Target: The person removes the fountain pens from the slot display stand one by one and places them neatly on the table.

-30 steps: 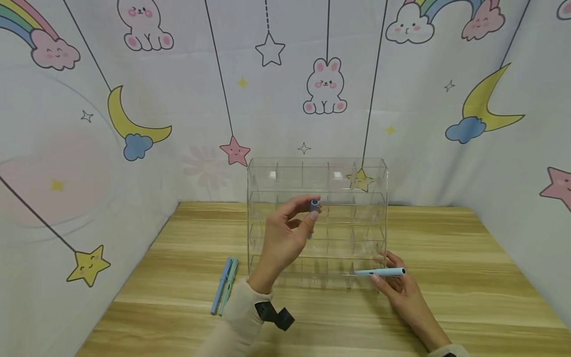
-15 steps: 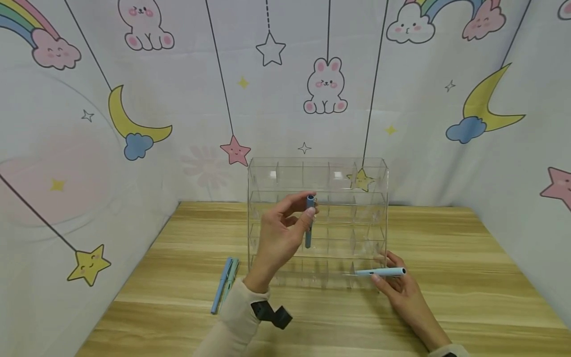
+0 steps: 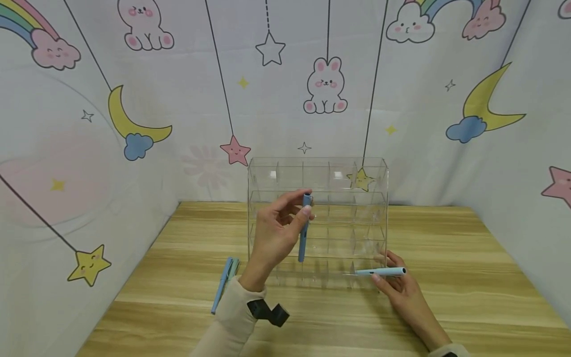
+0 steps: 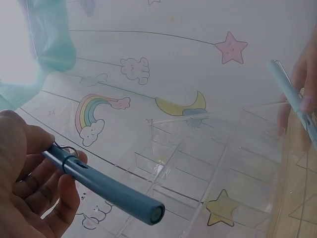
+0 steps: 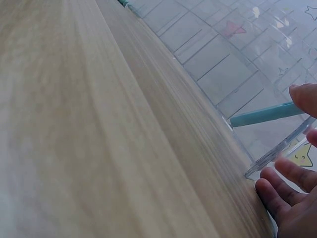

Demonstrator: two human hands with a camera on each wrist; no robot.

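My left hand [image 3: 278, 228] pinches a blue pen [image 3: 303, 240] between thumb and fingers, in front of a clear acrylic rack [image 3: 315, 181]. The pen hangs nearly upright, its clip end at the top; the left wrist view shows the blue barrel [image 4: 116, 191] and the wire clip by the fingers. At the rack's lower right corner, my right hand [image 3: 401, 287] holds a pale blue pen [image 3: 388, 271] lying level, one end reaching over the bottom row. In the right wrist view the thumb [image 5: 304, 99] lies on that pen, with the other fingers beside the rack's edge.
Two more pens lie side by side on the wooden table [image 3: 178, 287] at the left: a blue pen [image 3: 221, 285] and a green pen [image 3: 233, 270], partly hidden by the left sleeve. A printed curtain [image 3: 200, 99] encloses the table at the back and sides.
The left hand has shifted slightly left and turned the blue pen, so more of its length shows, pointing down. The right hand and its pen stay in place.
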